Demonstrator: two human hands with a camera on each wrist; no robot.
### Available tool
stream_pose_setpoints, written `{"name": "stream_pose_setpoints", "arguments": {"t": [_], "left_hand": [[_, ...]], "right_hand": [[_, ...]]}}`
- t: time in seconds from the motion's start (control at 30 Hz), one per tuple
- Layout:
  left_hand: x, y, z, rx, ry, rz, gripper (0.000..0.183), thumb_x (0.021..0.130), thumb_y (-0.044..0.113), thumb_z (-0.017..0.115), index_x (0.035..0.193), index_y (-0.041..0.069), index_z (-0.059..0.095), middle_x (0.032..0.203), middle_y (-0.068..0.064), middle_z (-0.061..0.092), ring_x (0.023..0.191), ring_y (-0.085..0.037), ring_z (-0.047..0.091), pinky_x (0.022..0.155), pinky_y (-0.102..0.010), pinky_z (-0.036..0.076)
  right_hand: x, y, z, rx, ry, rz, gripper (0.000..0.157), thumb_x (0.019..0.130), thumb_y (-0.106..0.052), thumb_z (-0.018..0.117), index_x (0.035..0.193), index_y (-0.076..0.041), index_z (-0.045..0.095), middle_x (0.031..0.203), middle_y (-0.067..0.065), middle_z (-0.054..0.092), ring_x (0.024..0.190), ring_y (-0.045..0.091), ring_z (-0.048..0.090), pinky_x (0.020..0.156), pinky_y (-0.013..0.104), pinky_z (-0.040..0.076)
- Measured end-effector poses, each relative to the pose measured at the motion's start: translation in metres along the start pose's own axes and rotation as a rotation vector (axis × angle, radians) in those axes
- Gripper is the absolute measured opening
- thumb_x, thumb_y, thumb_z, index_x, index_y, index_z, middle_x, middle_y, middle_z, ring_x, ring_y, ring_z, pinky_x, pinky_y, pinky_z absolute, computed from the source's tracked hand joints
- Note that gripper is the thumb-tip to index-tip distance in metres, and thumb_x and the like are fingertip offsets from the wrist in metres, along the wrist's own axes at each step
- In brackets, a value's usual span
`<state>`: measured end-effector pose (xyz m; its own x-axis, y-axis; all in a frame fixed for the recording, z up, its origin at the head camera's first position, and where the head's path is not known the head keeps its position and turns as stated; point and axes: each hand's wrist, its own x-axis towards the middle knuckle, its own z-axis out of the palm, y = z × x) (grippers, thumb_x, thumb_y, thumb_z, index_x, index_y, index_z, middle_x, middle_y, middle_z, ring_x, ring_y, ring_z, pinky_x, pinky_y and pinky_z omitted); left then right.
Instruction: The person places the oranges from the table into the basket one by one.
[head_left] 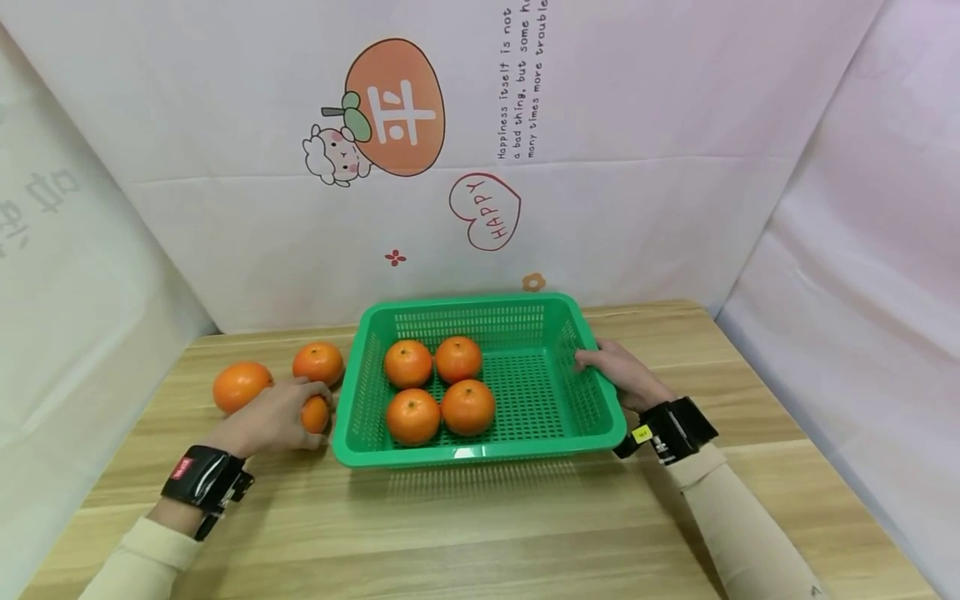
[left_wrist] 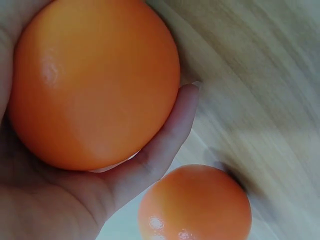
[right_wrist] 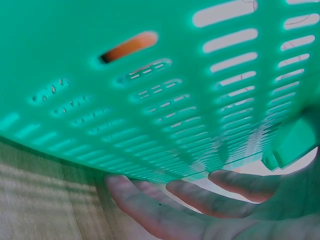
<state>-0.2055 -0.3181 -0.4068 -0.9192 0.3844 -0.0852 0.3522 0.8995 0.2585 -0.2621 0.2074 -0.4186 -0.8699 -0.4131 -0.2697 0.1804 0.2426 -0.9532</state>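
Note:
My left hand [head_left: 281,414] grips an orange [head_left: 315,414] just left of the green plastic basket [head_left: 348,417]. In the left wrist view the held orange [left_wrist: 95,85] sits against the palm, with a finger curled along its side. Two more oranges lie by that hand on the table, one at the left [head_left: 238,385] and one behind [head_left: 318,363]. My right hand [head_left: 626,375] holds the basket's right rim, thumb over the edge. The right wrist view shows fingers [right_wrist: 200,202] along the slotted outside of the basket [right_wrist: 165,120]. Several oranges [head_left: 468,407] stand in the basket's left half.
The wooden table [head_left: 480,533] extends in front of the basket and to both sides. A white printed cloth [head_left: 637,208] hangs behind it, with white cloth at the left and right too. Both wrists wear black straps with cameras.

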Motion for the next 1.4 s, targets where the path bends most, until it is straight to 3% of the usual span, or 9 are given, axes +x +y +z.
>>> {"name": "stream_pose_setpoints", "arguments": {"t": [0.3, 0.6, 1.0, 1.4], "left_hand": [[0.0, 0.001, 0.001, 0.029, 0.013, 0.006, 0.048, 0.07, 0.036, 0.093, 0.109, 0.02, 0.069, 0.105, -0.001, 0.068, 0.096, -0.02, 0.058, 0.086, -0.046, 0.048], [-0.004, -0.005, 0.003, 0.024, 0.032, 0.03, 0.044, 0.072, 0.035, 0.092, 0.106, 0.02, 0.069, 0.101, 0.0, 0.066, 0.092, -0.019, 0.058, 0.078, -0.038, 0.049], [-0.001, 0.0, -0.002, 0.054, 0.028, 0.059, 0.045, 0.073, 0.039, 0.091, 0.108, 0.022, 0.069, 0.108, 0.002, 0.069, 0.094, -0.017, 0.059, 0.084, -0.043, 0.05], [-0.004, 0.002, -0.009, 0.005, 0.038, 0.05, 0.046, 0.077, 0.037, 0.09, 0.114, 0.021, 0.068, 0.113, -0.003, 0.069, 0.09, -0.014, 0.061, 0.075, -0.035, 0.053]], "right_hand": [[-0.001, 0.0, 0.0, 0.0, 0.008, -0.004, 0.076, 0.095, -0.011, 0.051, 0.164, 0.001, 0.021, 0.145, 0.04, 0.048, 0.117, 0.039, 0.068, 0.091, 0.048, 0.063], [0.001, -0.001, 0.005, 0.001, 0.009, -0.005, 0.077, 0.093, -0.01, 0.051, 0.163, 0.002, 0.023, 0.142, 0.04, 0.052, 0.114, 0.037, 0.07, 0.089, 0.047, 0.064], [0.001, 0.0, 0.004, -0.005, 0.02, -0.003, 0.078, 0.092, -0.01, 0.052, 0.163, 0.003, 0.023, 0.143, 0.04, 0.051, 0.115, 0.039, 0.069, 0.089, 0.047, 0.063], [-0.001, 0.002, 0.003, -0.009, 0.022, -0.01, 0.079, 0.094, -0.011, 0.052, 0.165, -0.002, 0.02, 0.147, 0.04, 0.047, 0.121, 0.045, 0.065, 0.093, 0.052, 0.061]]}}
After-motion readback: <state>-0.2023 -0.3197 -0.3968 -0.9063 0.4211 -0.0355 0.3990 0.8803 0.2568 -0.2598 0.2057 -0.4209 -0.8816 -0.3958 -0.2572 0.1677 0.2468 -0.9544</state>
